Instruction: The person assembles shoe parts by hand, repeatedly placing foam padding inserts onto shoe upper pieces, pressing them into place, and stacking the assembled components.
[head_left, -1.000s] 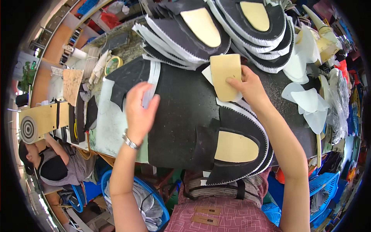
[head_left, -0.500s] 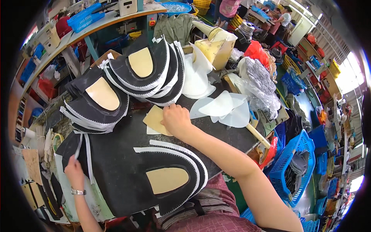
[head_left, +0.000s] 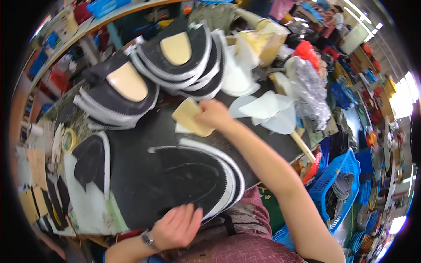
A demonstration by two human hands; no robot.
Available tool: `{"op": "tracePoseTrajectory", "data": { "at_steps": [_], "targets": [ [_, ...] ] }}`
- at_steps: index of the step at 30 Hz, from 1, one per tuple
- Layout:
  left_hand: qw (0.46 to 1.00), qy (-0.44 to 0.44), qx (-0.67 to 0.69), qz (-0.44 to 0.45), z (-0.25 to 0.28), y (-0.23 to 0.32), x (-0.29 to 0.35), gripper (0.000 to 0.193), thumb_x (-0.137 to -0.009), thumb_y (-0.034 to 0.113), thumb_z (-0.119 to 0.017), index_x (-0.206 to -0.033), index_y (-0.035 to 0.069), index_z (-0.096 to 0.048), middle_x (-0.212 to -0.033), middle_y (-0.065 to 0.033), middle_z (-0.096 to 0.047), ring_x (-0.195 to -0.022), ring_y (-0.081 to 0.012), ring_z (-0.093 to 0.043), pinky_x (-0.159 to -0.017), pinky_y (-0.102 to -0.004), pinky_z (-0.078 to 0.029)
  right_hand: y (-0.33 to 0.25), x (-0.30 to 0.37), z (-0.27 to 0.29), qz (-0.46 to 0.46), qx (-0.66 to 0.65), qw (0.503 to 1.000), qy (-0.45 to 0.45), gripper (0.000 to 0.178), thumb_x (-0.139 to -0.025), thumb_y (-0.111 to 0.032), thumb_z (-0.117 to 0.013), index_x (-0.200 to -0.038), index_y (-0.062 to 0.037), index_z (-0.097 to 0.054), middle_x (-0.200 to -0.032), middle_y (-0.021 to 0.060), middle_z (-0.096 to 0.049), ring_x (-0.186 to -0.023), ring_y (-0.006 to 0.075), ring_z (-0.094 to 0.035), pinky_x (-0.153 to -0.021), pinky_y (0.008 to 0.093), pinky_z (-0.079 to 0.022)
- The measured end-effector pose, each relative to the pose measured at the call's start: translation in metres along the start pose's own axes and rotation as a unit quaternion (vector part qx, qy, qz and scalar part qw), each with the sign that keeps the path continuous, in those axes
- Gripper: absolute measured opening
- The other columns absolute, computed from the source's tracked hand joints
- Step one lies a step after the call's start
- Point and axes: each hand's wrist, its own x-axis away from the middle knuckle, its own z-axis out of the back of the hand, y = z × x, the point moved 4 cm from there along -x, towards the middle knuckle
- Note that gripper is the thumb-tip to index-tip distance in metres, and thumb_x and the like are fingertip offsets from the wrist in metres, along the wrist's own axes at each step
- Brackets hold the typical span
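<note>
My left hand lies over the near edge of a black curved panel with a white zigzag border, fingers stretched and close together. The thumb is hidden. On the panel's dark face a faint rounded outline shows. Farther away, my right hand pinches the right side of a tan sheet piece, partly covering it; a white corner pokes out beneath. Beyond it rest two stacks of similar black panels, each topped with a rounded cream piece. Another black piece with a white strip lies at the left.
White translucent sheets lie right of my right hand, near a wooden stick. A yellowed container and plastic-wrapped bundle stand behind. A tape roll is at the left; a blue basket stands at lower right.
My left hand has moved from the left side to the near panel. A black surface now covers the cream piece there. My right hand stays on the tan piece, its near part slightly raised.
</note>
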Motion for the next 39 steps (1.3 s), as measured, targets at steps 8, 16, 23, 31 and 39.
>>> {"op": "tracePoseTrajectory", "data": {
  "at_steps": [8, 16, 23, 31, 39],
  "targets": [
    [0.957, -0.105, 0.224, 0.154, -0.036, 0.0, 0.014, 0.057, -0.063, 0.043, -0.074, -0.101, 0.002, -0.062, -0.102, -0.0117, -0.057, -0.107, -0.0329, -0.052, -0.095, -0.0547, -0.036, 0.014, 0.042, 0.025, 0.046, -0.55, 0.831, -0.071, 0.028, -0.089, -0.014, -0.059, -0.112, 0.0022, -0.06, -0.098, 0.0066, -0.065, -0.093, 0.0121, -0.057, -0.08, 0.0259, -0.046],
    [0.953, -0.102, 0.229, 0.17, -0.033, 0.002, 0.026, 0.057, -0.066, 0.041, -0.074, -0.105, 0.001, -0.061, -0.109, -0.0122, -0.055, -0.111, -0.0313, -0.049, -0.096, -0.0528, -0.036, -0.046, 0.148, 0.015, 0.019, -0.427, 0.865, -0.261, 0.031, -0.09, -0.008, -0.057, -0.12, -0.0006, -0.052, -0.099, 0.0041, -0.064, -0.088, 0.0078, -0.058, -0.079, 0.0234, -0.047],
    [0.904, 0.112, 0.29, 0.293, -0.031, -0.017, 0.07, 0.045, -0.068, 0.024, -0.076, -0.1, -0.001, -0.056, -0.105, -0.0184, -0.051, -0.097, -0.0363, -0.056, -0.082, -0.0418, -0.05, -0.029, 0.142, -0.005, -0.075, -0.409, 0.866, -0.279, 0.021, -0.086, -0.003, -0.06, -0.106, 0.002, -0.057, -0.093, 0.0051, -0.065, -0.082, 0.007, -0.06, -0.074, 0.0215, -0.048],
    [0.914, 0.094, 0.272, 0.287, -0.035, -0.024, 0.065, 0.06, -0.073, 0.04, -0.072, -0.118, 0.004, -0.055, -0.128, -0.0212, -0.047, -0.095, -0.0321, -0.056, -0.076, -0.0385, -0.049, -0.04, 0.14, -0.01, -0.088, -0.334, 0.902, -0.258, 0.018, -0.085, -0.002, -0.061, -0.102, 0.0022, -0.059, -0.086, 0.0039, -0.066, -0.075, 0.0064, -0.06, -0.067, 0.0212, -0.048],
    [0.955, -0.042, 0.169, 0.239, -0.043, -0.025, 0.037, 0.07, -0.075, 0.052, -0.063, -0.119, -0.002, -0.055, -0.126, -0.0175, -0.05, -0.094, -0.0272, -0.052, -0.072, -0.0338, -0.044, -0.038, 0.143, -0.013, -0.032, -0.246, 0.944, -0.217, 0.022, -0.083, -0.006, -0.064, -0.103, -0.0003, -0.06, -0.082, 0.0074, -0.066, -0.075, 0.0072, -0.061, -0.066, 0.0223, -0.048]
  ]
}}
